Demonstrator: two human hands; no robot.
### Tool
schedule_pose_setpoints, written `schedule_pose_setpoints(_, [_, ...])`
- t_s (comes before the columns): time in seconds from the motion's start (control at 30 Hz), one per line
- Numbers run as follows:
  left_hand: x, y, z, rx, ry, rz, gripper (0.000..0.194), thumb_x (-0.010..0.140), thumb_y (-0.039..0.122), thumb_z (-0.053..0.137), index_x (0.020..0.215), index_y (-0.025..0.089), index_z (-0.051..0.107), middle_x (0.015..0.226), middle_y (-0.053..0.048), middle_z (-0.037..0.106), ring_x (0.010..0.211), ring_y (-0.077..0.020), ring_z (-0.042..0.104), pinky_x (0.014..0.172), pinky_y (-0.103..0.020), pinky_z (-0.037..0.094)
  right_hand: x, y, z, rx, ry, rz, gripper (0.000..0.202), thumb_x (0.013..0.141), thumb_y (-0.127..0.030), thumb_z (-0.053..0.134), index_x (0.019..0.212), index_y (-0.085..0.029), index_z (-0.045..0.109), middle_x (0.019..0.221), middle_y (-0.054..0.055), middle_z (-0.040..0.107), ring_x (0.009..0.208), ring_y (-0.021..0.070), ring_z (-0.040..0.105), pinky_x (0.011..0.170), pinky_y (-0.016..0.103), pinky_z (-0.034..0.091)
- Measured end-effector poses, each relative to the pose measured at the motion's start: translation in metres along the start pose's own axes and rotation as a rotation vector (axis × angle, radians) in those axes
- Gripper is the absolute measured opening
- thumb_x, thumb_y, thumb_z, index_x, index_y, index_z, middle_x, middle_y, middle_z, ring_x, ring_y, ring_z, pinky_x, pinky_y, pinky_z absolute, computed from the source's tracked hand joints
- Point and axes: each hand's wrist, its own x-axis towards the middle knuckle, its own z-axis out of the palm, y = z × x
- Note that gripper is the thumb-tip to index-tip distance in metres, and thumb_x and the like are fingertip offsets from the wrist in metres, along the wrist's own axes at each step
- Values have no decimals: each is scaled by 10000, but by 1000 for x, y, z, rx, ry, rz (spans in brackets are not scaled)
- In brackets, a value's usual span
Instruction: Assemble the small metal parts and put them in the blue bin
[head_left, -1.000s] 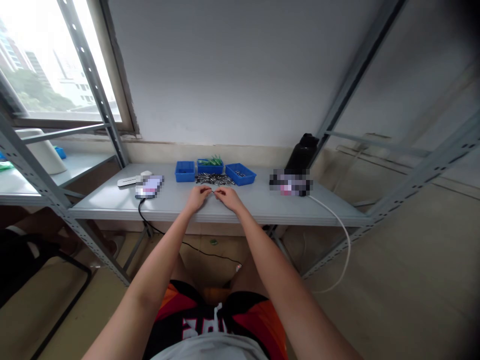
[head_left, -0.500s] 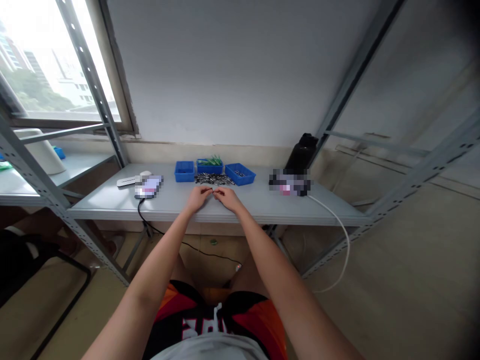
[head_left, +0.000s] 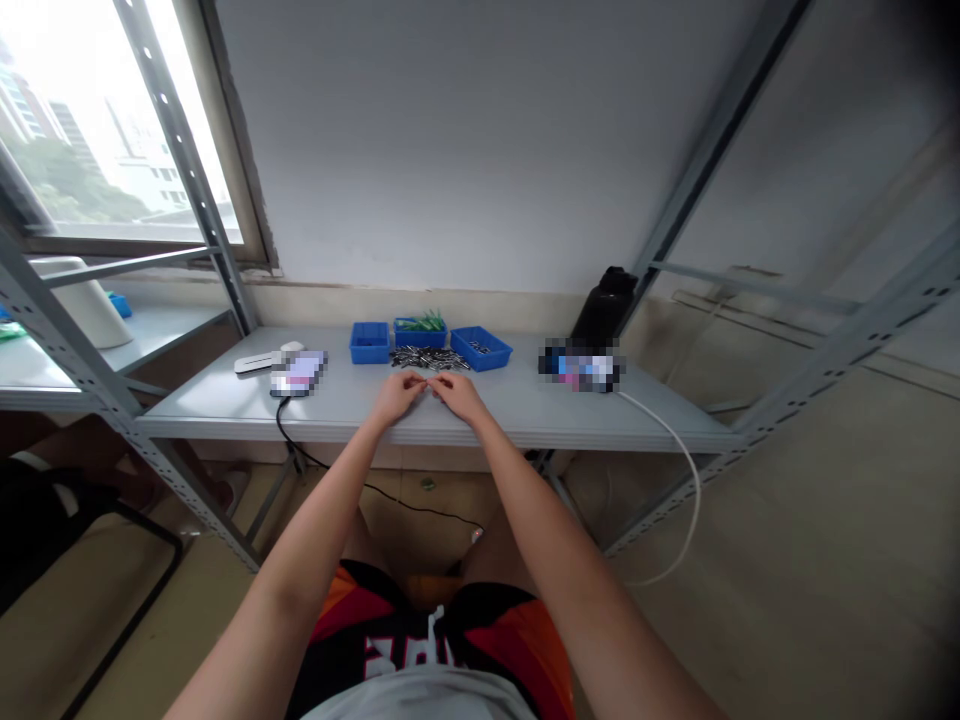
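My left hand (head_left: 399, 394) and my right hand (head_left: 456, 394) meet fingertip to fingertip just above the grey shelf table (head_left: 345, 405). Both are closed in a pinch; whatever lies between the fingers is too small to make out. Right behind them spreads a pile of small dark and silvery metal parts (head_left: 429, 358). Three blue bins stand around the pile: a left bin (head_left: 370, 352) with little visible inside, a middle bin (head_left: 420, 338) with green thin pieces (head_left: 424, 321), and a slanted right bin (head_left: 487, 358) holding some small metallic pieces.
A phone-like device (head_left: 298, 372) with a black cable lies on the left, beside a white flat object (head_left: 255, 363). On the right, a blurred-out device (head_left: 581, 368) with a white cable (head_left: 686, 460) leans near a black bottle (head_left: 604, 305). Metal posts (head_left: 187, 180) frame both ends.
My hands stay nearly in place, with only slight finger movement at the fingertips. The blurred device on the right now looks brighter.
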Motion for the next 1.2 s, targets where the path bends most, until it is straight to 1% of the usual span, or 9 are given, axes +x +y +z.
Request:
schedule_pose_setpoints(0.1, [0, 2, -1, 7, -3, 13, 163, 808, 270, 613, 820, 137, 707, 826, -65, 723, 791, -187, 636, 765, -286, 473, 0, 0, -1, -5, -6, -11, 318, 836, -467, 544, 819, -187, 694, 696, 10, 656, 662, 143, 560, 658, 245, 406])
schedule_pose_setpoints(0.33, [-1, 6, -1, 15, 7, 6, 180, 814, 278, 619, 832, 133, 725, 845, -80, 733, 802, -201, 642, 765, -295, 476, 0, 0, 0, -2, 8, -4, 293, 833, -438, 540, 797, -189, 690, 678, 14, 652, 660, 150, 561, 654, 252, 411])
schedule_pose_setpoints(0.5, [-2, 9, -2, 22, 14, -17, 217, 828, 307, 609, 816, 127, 729, 796, -77, 725, 757, -193, 635, 724, -286, 471, 0, 0, 0, 51, 40, 39, 259, 815, -418, 554, 786, -194, 681, 679, 11, 655, 633, 147, 564, 641, 256, 423])
schedule_pose_setpoints(0.63, [-3, 10, -2, 16, 12, -24, 225, 819, 321, 614, 806, 127, 728, 771, -71, 719, 736, -189, 632, 717, -287, 470, 1, 1, 0, 67, 52, 42, 252, 807, -415, 555, 797, -196, 679, 674, 13, 654, 639, 153, 575, 632, 256, 428])
schedule_pose_setpoints(0.87, [-3, 10, -2, 1, 10, -24, 188, 792, 273, 614, 816, 127, 729, 837, -84, 735, 805, -208, 653, 762, -300, 480, 1, -1, -1, 88, 63, 72, 243, 787, -413, 552, 781, -193, 656, 663, 10, 647, 602, 145, 563, 626, 262, 419])
schedule_pose_setpoints(1.03, [-2, 9, -1, 8, 7, -39, 170, 760, 251, 626, 813, 125, 728, 835, -86, 739, 800, -217, 658, 755, -307, 484, 0, -3, -2, 94, 79, 80, 231, 778, -399, 558, 778, -189, 653, 671, 15, 648, 608, 147, 572, 645, 270, 427])
schedule_pose_setpoints(1.2, [-2, 9, -1, 24, 7, -41, 183, 767, 246, 604, 813, 120, 728, 843, -89, 738, 818, -217, 656, 782, -312, 481, 0, -1, -1, 116, 80, 80, 223, 777, -394, 568, 789, -187, 649, 679, 17, 655, 617, 148, 582, 637, 266, 433])
